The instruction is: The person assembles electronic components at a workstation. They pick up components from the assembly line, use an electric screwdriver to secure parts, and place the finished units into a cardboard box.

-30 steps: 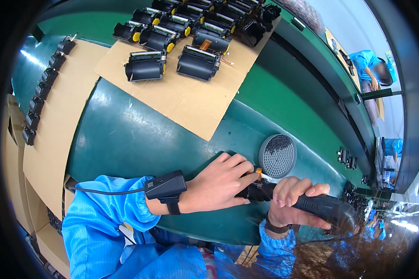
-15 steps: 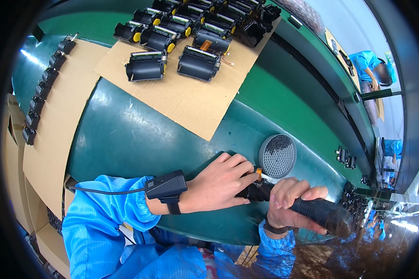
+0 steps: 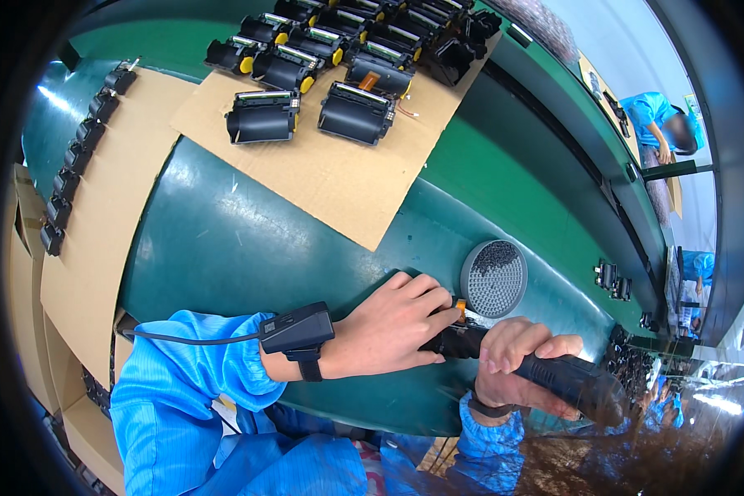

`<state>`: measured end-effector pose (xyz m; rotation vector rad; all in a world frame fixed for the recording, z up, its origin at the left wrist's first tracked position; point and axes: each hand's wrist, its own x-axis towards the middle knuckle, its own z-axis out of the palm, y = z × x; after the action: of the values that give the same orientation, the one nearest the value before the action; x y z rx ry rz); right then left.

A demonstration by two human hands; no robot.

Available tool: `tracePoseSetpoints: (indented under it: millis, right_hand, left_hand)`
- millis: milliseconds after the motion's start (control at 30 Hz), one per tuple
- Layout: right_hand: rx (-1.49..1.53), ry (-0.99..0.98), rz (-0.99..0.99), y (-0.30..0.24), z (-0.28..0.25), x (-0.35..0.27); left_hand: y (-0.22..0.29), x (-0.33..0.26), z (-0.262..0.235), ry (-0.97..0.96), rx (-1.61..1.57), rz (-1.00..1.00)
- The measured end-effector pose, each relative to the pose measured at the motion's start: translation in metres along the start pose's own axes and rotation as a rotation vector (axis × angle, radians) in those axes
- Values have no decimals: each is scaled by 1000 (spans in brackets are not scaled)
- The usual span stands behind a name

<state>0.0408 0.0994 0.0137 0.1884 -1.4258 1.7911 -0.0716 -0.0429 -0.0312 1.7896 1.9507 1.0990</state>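
Note:
My right hand [image 3: 517, 360] is wrapped round a black powered screwdriver [image 3: 574, 380], its front end pointing left toward my other hand. My left hand [image 3: 397, 326] is closed on a small black part [image 3: 453, 341], mostly hidden by the fingers. An orange ribbon piece [image 3: 460, 309] sticks up from that part beside my fingertips. The screwdriver's nose meets the part or lies right against it; the exact contact cannot be made out. Just beyond my hands stands a round grey dish [image 3: 504, 293] with a dimpled base and a heap of tiny black screws [image 3: 496, 255].
Several black printer-like mechanisms [image 3: 355, 113] with yellow wheels stand on a cardboard sheet [image 3: 355, 202] at the far side. Another cardboard sheet [image 3: 99, 240] at left carries a row of small black parts [image 3: 76, 157]. A green ledge [image 3: 504, 165] runs along the right; co-workers [image 3: 653, 112] sit beyond it.

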Motion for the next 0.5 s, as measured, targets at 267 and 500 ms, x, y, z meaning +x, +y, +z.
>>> tracePoseSetpoints:
  millis: [267,500]
  right_hand:
    - [44,-29,-22,2,-6,-2]
    - [40,-51,-25,6,-4,-2]
  left_hand:
    - [0,0,0,-4,6,3]
    - [-1,0,1,0,-22,-7]
